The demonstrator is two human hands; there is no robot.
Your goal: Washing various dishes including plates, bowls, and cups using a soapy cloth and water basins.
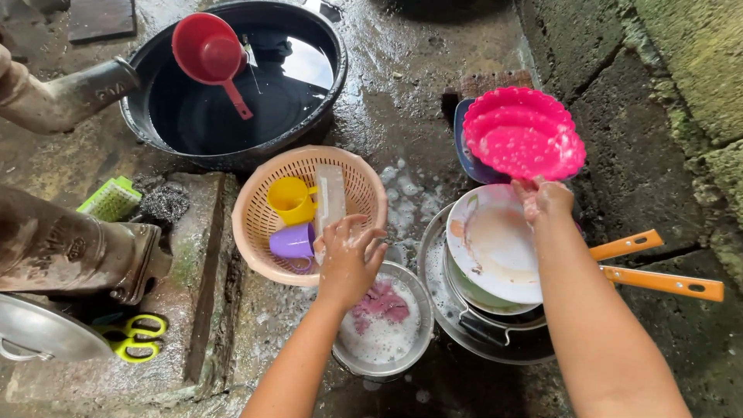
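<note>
My right hand [544,198] grips the near rim of a bright pink scalloped plastic plate [523,133], held tilted over a blue plate [467,152] on the wet ground. My left hand [350,257], soapy, hovers with fingers spread at the near rim of a peach plastic basket [255,190]. The basket holds a yellow cup [290,198], a purple cup [292,241] and a pale flat rectangular piece [330,197]. Under my left wrist sits a small metal bowl [414,340] of suds with a pink cloth [381,302] in it.
A dirty white plate [489,248] tops a stack in a metal pan [480,347] with orange handles [658,280]. A black basin [232,147] of water holds a red dipper [207,51]. Left: pump spout [66,97], green brush [112,199], steel wool [164,201], yellow scissors [133,337], pot lid [39,334]. Stone wall [665,93] right.
</note>
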